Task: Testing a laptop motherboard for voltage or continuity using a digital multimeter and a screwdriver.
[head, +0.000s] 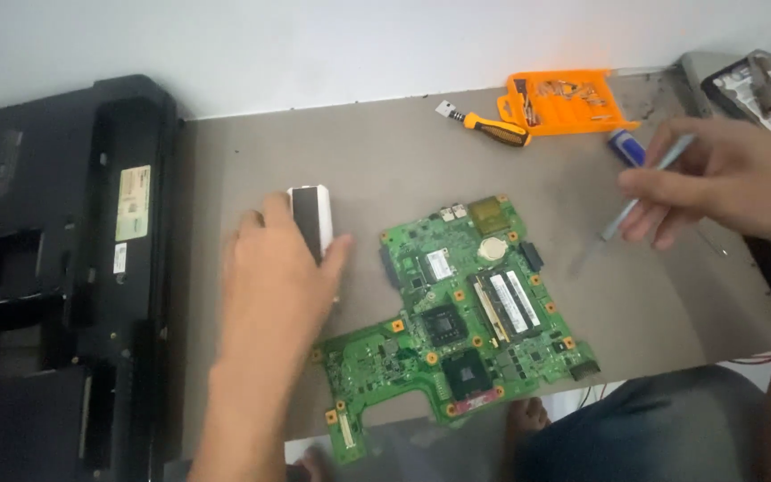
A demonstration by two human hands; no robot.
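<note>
A green laptop motherboard (457, 312) lies on the grey table (377, 152), reaching toward the near edge. My left hand (274, 286) rests just left of the board, its fingers around a small white and black block (312, 214) that stands on the table. My right hand (725, 183) hovers above the table to the right of the board and holds a thin grey screwdriver (640, 201), tip pointing down and left toward the table. The tip looks blurred.
A black laptop base (46, 268) lies upside down at the left. At the back stand an orange bit case (568, 100), an orange-handled screwdriver (493, 128) and a small blue object (625, 145). A grey device sits in the far right corner (742, 85). My knees show below the table edge.
</note>
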